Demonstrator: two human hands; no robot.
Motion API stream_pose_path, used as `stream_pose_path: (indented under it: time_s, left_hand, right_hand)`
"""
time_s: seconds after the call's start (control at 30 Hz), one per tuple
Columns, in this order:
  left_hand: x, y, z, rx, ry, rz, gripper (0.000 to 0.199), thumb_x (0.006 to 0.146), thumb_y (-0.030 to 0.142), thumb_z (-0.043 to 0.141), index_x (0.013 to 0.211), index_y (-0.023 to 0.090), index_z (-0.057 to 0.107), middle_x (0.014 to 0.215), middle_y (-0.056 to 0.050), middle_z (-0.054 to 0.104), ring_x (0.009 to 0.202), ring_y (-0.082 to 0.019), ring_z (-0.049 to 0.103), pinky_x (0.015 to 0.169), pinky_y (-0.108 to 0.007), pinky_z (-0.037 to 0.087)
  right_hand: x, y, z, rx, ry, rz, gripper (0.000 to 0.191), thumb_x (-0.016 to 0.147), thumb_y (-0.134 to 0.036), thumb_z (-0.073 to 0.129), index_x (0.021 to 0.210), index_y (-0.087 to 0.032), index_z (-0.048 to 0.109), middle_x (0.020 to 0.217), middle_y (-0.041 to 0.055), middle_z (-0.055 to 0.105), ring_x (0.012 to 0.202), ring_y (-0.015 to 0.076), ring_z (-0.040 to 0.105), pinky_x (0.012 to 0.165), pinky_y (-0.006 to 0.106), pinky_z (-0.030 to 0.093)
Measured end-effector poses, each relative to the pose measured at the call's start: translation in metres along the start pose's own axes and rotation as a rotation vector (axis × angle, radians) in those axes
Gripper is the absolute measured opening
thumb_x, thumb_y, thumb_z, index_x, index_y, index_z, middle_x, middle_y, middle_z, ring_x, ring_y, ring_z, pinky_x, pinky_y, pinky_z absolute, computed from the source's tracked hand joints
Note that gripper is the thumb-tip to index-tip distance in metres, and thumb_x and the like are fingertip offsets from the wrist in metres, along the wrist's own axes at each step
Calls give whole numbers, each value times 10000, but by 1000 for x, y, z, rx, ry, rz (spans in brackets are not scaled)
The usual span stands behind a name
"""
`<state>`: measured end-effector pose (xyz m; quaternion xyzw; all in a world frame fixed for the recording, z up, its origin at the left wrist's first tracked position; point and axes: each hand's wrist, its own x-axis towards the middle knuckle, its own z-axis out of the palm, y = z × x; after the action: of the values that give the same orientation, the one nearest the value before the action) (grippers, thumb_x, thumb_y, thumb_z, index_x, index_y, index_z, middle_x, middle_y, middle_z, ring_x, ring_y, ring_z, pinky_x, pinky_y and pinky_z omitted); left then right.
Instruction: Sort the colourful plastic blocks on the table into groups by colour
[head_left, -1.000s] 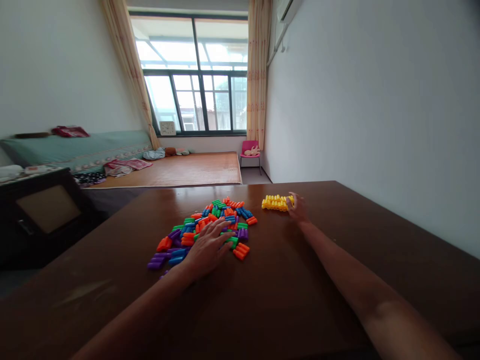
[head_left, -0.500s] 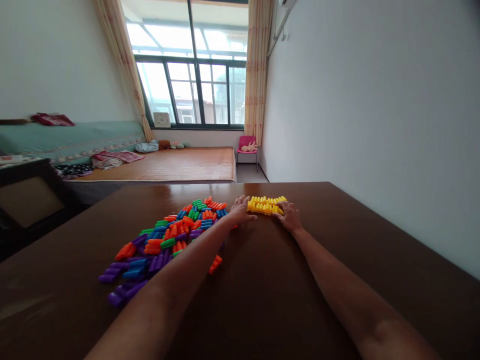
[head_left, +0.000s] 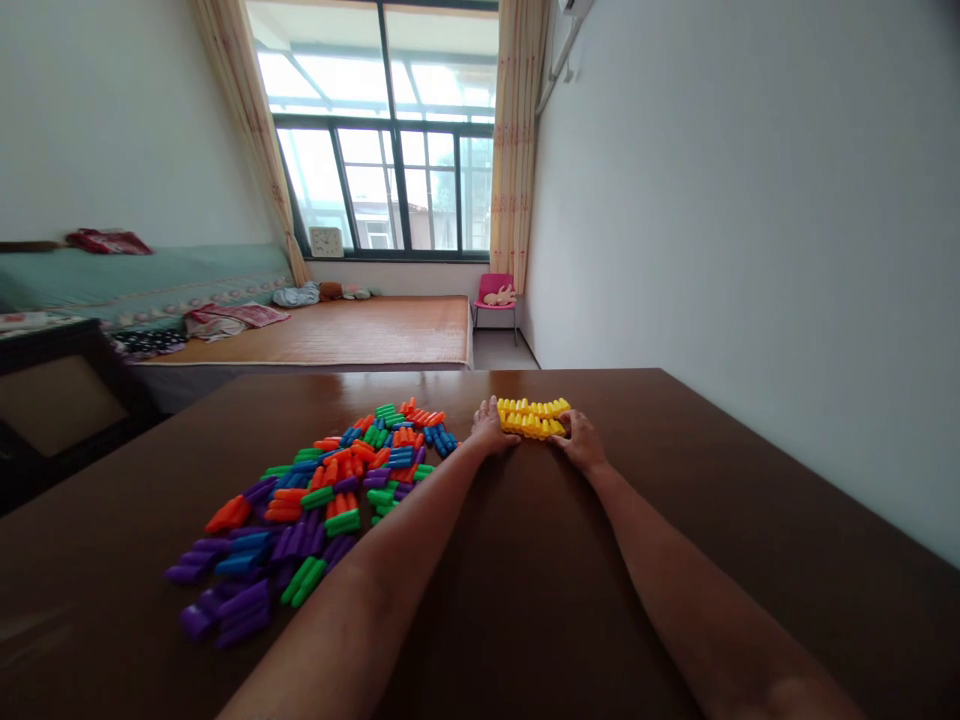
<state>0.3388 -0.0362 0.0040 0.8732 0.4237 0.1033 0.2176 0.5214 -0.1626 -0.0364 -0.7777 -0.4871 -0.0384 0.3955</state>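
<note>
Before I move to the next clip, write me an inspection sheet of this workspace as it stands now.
Surface: brown tabletop, glossy, light streaks at left.
Job's things: yellow pieces in two rows between the hands.
Clutter: loose heap of orange, green, blue and purple pieces left of the yellow ones, partly hidden by the left forearm.
Hands: left hand at the rows' left end, right hand at their right end; firmness of grip unclear.
Cables: nothing seen.
Surroundings: bed, pink chair, window with clock, dark cabinet.

The single view looks from the wearer's head, forward and down over the table (head_left: pixel 540 560).
</note>
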Motion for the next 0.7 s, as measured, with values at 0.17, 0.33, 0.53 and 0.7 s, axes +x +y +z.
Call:
stream_pose_path:
  time_s: [0.17, 0.33, 0.53, 0.7]
  left_hand:
    - [-8, 17, 14, -14, 94, -124, 1225, 631, 592, 719, 1521, 185, -17, 1608, -184, 2, 1467, -363, 97, 1170, -441, 171]
    - [-14, 26, 21, 0, 177, -167, 1236, 613, 643, 701, 1521, 185, -1, 1608, -185, -19, 1470, -360, 77, 1174, -451, 142]
    - [-16, 33, 21, 3, 163, -206, 1190, 637, 623, 684, 1514, 178, 14, 1606, -193, -21, 1468, -366, 86, 1171, -459, 140]
    - [-16, 38, 23, 15, 185, -203, 1167, 646, 632, 665, 1513, 170, 37, 1605, -195, -18, 1468, -368, 82, 1167, -475, 134]
  right_hand:
    - [4, 5, 0, 15, -21, 30, 406, 624, -312, 721, 988, -199, 580, 1020, 68, 641, 892, 211, 632, 823, 364, 513]
    - [3, 8, -5, 44, -51, 67, 553, 562, -357, 791, 1038, -181, 572, 1075, 103, 629, 954, 233, 625, 847, 371, 510]
    - [7, 10, 3, -39, 75, 88, 573, 606, -388, 756, 1093, -177, 540, 1132, 140, 595, 1039, 284, 588, 915, 428, 474]
    - [12, 13, 5, -201, 27, 23, 1008, 628, -532, 727, 1443, -143, 280, 1493, 221, 315, 1397, 349, 286, 1098, 488, 305]
